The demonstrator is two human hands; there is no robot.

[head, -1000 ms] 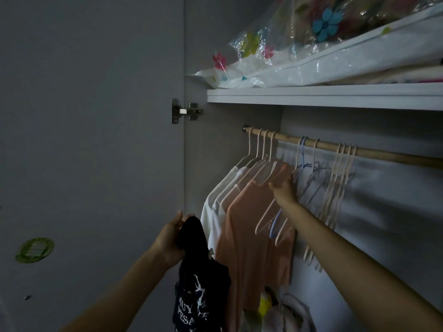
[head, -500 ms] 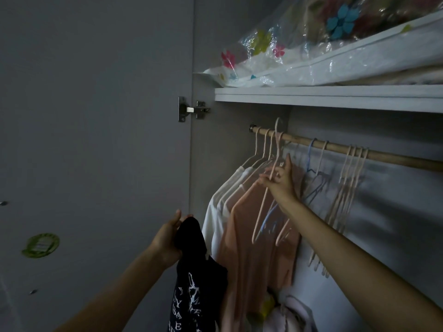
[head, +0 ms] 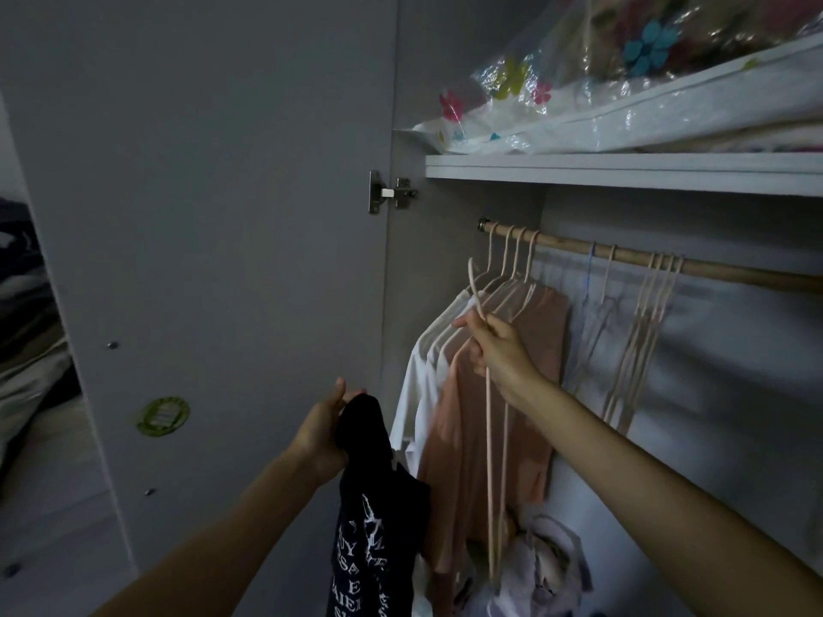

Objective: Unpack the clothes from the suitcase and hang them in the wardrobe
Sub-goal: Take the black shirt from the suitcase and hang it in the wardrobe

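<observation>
My left hand (head: 323,431) grips a black T-shirt with white lettering (head: 376,518) by its top; the shirt hangs down in front of the open wardrobe. My right hand (head: 499,349) holds a pale pink hanger (head: 489,438) by its neck, off the wooden rail (head: 735,271), its hook pointing up and its body dangling. White shirts (head: 423,371) and a peach shirt (head: 539,371) hang at the rail's left end. Several empty hangers (head: 641,331) hang further right.
The wardrobe door (head: 222,216) stands open on the left with a green sticker (head: 163,416). A shelf (head: 623,171) above the rail carries plastic-wrapped bedding (head: 623,95). Crumpled clothes (head: 543,567) lie on the wardrobe floor. A bed edge shows at far left.
My right hand lifted a pink hanger off the rail and brought it down and left, away from the rail. My left hand kept holding the black shirt.
</observation>
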